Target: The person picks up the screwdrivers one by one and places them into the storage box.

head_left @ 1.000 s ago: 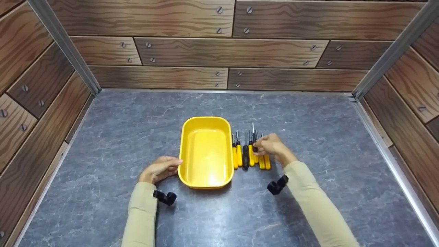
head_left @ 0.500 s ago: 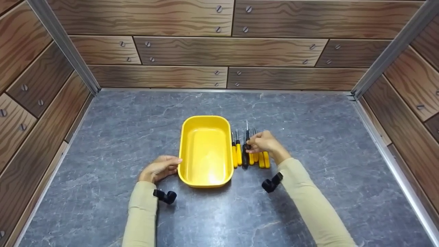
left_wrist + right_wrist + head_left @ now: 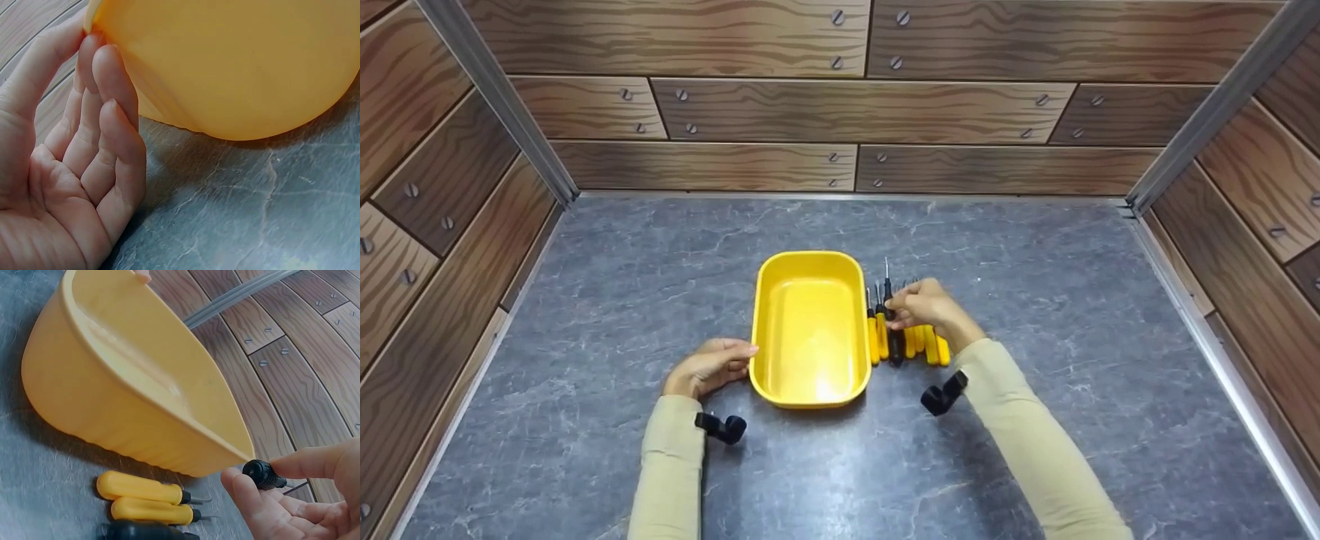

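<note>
A deep yellow plastic tub [image 3: 810,337] stands in the middle of the table, its inside bare. At its left side my left hand [image 3: 711,367] pinches the rim between thumb and fingertips; the left wrist view shows the thumb over the rim [image 3: 90,19] and the fingers against the outer wall. My right hand [image 3: 928,309] holds a small black screwdriver [image 3: 887,286] by its handle, blade pointing away, above the tool row just right of the tub. In the right wrist view the handle end of the screwdriver [image 3: 260,473] shows between thumb and fingertips.
Beside the tub lie several yellow-handled screwdrivers [image 3: 931,346] in a row, with a larger black-handled screwdriver [image 3: 896,351] among them. My right hand covers part of the row. Wood-patterned walls [image 3: 757,112] enclose the grey marbled table [image 3: 1057,300] on the far side and both flanks.
My right hand has moved left with the black screwdriver, from over the right part of the row toward the tub. The left hand and tub stay in place.
</note>
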`<state>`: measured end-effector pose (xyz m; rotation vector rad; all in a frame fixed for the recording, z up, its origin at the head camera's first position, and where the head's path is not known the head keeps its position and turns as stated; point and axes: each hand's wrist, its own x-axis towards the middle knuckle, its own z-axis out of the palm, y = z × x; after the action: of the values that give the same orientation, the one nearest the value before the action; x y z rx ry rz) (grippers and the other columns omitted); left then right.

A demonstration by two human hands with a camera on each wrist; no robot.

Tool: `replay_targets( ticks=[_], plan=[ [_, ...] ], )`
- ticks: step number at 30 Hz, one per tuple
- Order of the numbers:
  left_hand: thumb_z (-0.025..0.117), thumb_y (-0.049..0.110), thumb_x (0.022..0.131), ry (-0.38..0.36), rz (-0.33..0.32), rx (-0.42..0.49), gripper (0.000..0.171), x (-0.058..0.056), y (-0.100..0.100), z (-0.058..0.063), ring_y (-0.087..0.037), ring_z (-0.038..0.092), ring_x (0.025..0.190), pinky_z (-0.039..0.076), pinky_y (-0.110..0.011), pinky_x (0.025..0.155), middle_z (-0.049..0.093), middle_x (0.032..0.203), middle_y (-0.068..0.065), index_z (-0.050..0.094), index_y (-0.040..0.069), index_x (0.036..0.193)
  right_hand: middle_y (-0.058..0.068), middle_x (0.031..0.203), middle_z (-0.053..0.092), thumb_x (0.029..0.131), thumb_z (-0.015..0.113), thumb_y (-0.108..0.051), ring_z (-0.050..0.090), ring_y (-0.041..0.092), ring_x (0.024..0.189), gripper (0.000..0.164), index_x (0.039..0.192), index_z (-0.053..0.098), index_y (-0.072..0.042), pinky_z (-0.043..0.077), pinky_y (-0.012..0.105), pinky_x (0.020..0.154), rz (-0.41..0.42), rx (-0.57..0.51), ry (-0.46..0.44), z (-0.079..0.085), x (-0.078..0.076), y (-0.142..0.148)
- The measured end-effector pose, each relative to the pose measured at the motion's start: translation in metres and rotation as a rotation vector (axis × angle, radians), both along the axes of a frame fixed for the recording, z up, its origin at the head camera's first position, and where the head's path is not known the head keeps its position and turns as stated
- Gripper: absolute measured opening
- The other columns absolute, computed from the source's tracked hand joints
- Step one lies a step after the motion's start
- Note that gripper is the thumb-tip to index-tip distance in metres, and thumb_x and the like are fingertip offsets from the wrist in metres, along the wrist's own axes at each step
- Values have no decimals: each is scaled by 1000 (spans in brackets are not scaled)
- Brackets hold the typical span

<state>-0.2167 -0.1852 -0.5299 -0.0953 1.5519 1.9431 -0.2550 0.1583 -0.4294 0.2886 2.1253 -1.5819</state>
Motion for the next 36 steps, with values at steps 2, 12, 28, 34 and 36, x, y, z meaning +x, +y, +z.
replay_targets(
  ticks=[2,12,28,34,36],
  plan=[
    [63,12,90,-5,1,1,9,-1,0,0,-6,65,72,55,-23,76,70,75,5,69,14,83,7,80,62,90,56,1,67,10,59,35,120,51,18,60,22,65,2,-18,6,1,0,-1],
    [64,13,90,-5,-7,27,8,-2,1,-2,-7,67,76,55,-23,78,72,78,4,70,14,84,8,76,64,89,57,1,67,10,58,34,119,53,18,60,24,66,13,-12,18,4,-2,-9],
    [62,11,91,-17,-2,26,10,-2,0,-1,-6,66,73,55,-22,77,72,76,5,68,14,84,7,69,66,89,60,-1,68,11,58,27,111,58,14,61,29,72,34,-14,6,8,-3,-30],
    [65,13,90,-15,1,15,7,-2,0,-2,-6,66,72,55,-23,77,71,76,5,68,14,85,10,74,66,88,59,1,68,11,58,29,114,58,15,61,27,68,37,-26,10,7,-3,-34],
    [65,13,90,-12,4,14,5,-1,0,-2,-6,66,72,55,-23,77,71,76,5,68,13,86,11,74,65,88,59,1,68,12,58,27,112,59,15,61,26,66,36,-34,6,6,-3,-37]
  ],
)
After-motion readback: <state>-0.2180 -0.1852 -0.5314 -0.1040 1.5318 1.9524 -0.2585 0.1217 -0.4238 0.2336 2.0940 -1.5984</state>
